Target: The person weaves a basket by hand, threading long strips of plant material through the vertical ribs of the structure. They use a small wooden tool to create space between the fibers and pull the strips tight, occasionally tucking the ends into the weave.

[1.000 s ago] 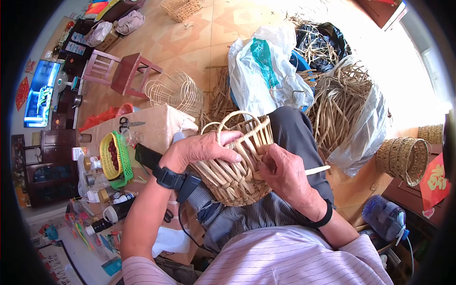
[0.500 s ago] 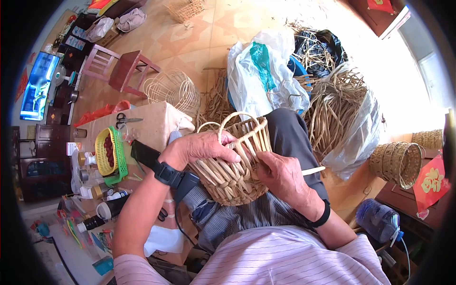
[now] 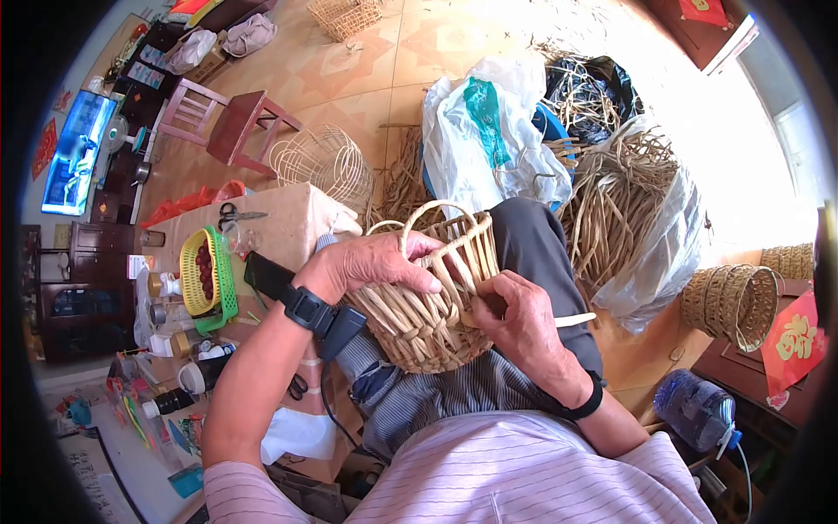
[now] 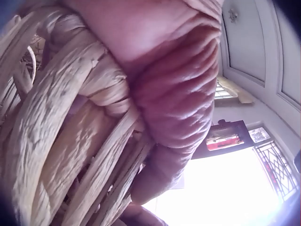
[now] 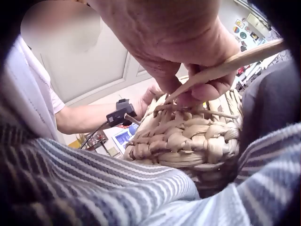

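Woven basket [image 3: 423, 327], one grip and one pinch

We see the woven basket tilted on the person's lap, over striped cloth [image 3: 454, 402]. The left hand [image 3: 380, 262] grasps its rim, the thumb lying along the outer wall and the other fingers over the edge, partly hidden. The right hand [image 3: 519, 319] is nearly closed at the basket's right side, thumb and fingertips pinching a pale strip [image 3: 572, 320] whose free end sticks out to the right. Those fingertips hide where the strip meets the weave, so we cannot tell whether it passes through.

In the right wrist view, we find the striped cloth filling the foreground, just below the basket. To the basket's left, we notice a counter [image 3: 301, 208] with scissors [image 3: 240, 215] on it. Beyond the basket, a white plastic bag [image 3: 449, 148] is draped over a blue tub [image 3: 552, 127].

Among the containers, we make out a yellow basket [image 3: 190, 271] left of the woven basket, holding small dark-red round things [image 3: 206, 271] and sitting in a green basket [image 3: 229, 301]. Beyond and to the right of the woven basket, a clear bag [image 3: 676, 253] holds dried stalks [image 3: 615, 205]; farther off, a black bag [image 3: 621, 87] holds loose strands [image 3: 580, 98]. Beyond it to the left, we see an openwork basket [image 3: 323, 166] on the floor.
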A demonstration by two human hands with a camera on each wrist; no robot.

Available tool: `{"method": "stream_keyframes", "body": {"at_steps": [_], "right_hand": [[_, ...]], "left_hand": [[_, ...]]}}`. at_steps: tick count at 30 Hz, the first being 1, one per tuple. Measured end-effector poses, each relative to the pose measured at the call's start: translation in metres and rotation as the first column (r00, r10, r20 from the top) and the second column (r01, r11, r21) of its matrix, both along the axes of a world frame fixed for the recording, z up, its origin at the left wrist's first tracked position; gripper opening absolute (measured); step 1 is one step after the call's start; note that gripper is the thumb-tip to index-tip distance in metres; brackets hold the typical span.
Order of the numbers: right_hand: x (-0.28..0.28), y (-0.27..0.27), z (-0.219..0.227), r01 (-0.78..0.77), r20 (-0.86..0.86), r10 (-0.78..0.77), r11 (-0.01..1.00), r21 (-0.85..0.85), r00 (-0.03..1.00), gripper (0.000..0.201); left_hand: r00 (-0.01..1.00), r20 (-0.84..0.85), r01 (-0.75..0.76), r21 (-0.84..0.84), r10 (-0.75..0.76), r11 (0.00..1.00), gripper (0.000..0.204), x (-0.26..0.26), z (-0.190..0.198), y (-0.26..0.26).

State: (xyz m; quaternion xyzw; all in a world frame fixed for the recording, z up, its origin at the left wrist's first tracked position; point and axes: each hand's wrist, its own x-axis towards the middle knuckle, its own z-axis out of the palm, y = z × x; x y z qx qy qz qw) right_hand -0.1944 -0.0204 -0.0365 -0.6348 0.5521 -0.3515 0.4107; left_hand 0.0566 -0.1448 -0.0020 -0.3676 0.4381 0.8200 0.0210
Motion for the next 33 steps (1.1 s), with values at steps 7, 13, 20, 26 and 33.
{"method": "stream_keyframes", "body": {"at_steps": [7,13,20,26,33], "right_hand": [[-0.001,-0.004,0.003,-0.086,-0.085,0.081,0.994,-0.065,0.993,0.012],[0.008,0.004,0.004,0.025,-0.037,-0.027,0.999,-0.047,0.999,0.025],[0.000,0.004,-0.002,-0.006,0.074,0.003,0.999,0.048,0.997,0.025],[-0.001,0.003,-0.009,-0.035,0.216,0.003,0.989,0.146,0.976,0.021],[-0.001,0.001,-0.016,-0.087,0.536,-0.102,0.945,0.316,0.838,0.021]], "left_hand": [[0.999,-0.049,-0.019,0.047,0.021,0.999,0.058,0.005,-0.013,-0.002],[0.996,-0.082,-0.033,0.145,0.045,0.989,0.066,0.004,-0.007,-0.004],[0.994,-0.108,-0.015,0.126,0.029,0.992,0.075,0.004,-0.010,-0.004],[0.988,-0.143,-0.037,0.152,0.059,0.988,0.076,0.001,-0.014,-0.002],[0.996,0.014,0.090,-0.166,-0.089,0.982,0.073,0.003,-0.015,-0.011]]}}
